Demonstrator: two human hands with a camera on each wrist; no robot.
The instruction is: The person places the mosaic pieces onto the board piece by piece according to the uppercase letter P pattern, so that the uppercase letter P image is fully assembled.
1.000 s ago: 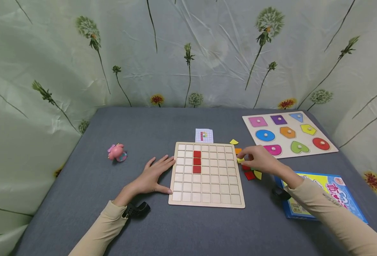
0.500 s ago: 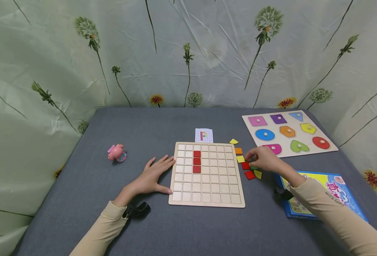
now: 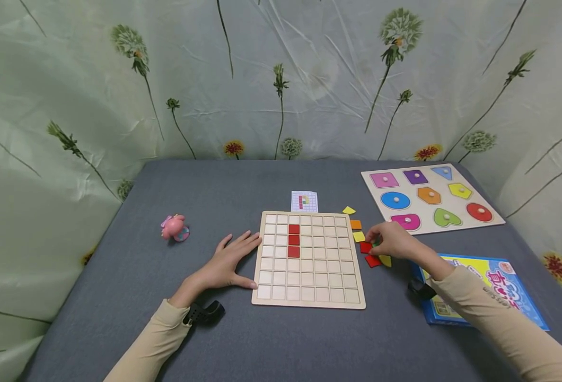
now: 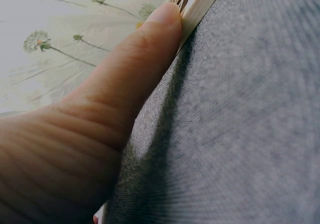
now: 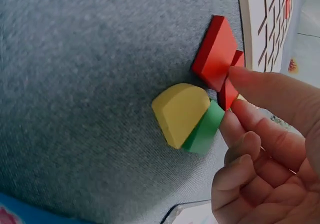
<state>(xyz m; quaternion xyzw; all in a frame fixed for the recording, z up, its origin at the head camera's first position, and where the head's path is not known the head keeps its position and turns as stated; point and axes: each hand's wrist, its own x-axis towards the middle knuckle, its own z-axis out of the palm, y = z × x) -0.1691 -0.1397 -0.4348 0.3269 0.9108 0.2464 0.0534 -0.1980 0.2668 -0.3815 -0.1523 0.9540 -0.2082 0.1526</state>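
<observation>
While the spread left hand (image 3: pixel 227 265) rests against the left edge of the board (image 3: pixel 314 278), the right hand (image 3: pixel 394 241) pinches a red tile (image 3: pixel 365 248) just beyond the right edge, where light opposed fingertips and a level lift should spare the green tile (image 5: pixel 204 131) nearby.

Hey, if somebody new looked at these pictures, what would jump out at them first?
Probably the pale grid board mid-table, where three red squares form a column left of its center. Next might be the colorful shape puzzle at the table's far right, then the right hand beside the grid board's right edge, its thumb and index finger at a red tile.
</observation>
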